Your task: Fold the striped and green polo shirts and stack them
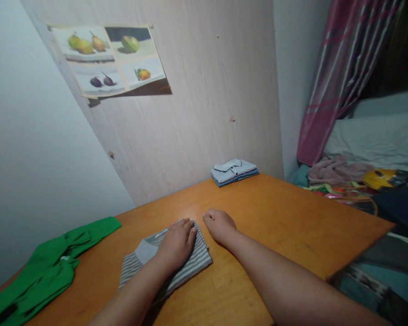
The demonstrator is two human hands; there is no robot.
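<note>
A grey-and-white striped shirt (200, 253) with a plain grey collar lies folded on the orange-brown wooden table (279, 244). My left hand (178, 240) rests flat on top of it, fingers stretched out and covering part of the front. Just right of the shirt, my right hand (221, 225) is curled into a fist close to the tabletop, apart from the cloth. No object shows in that fist.
Green clothing (54, 258) is spread at the table's left. Folded light and blue shirts (234, 171) are stacked at the back by the wall. A fruit poster (119, 63) hangs above. Right of the table edge are a pink curtain (326, 86) and a pinkish cloth (338, 171).
</note>
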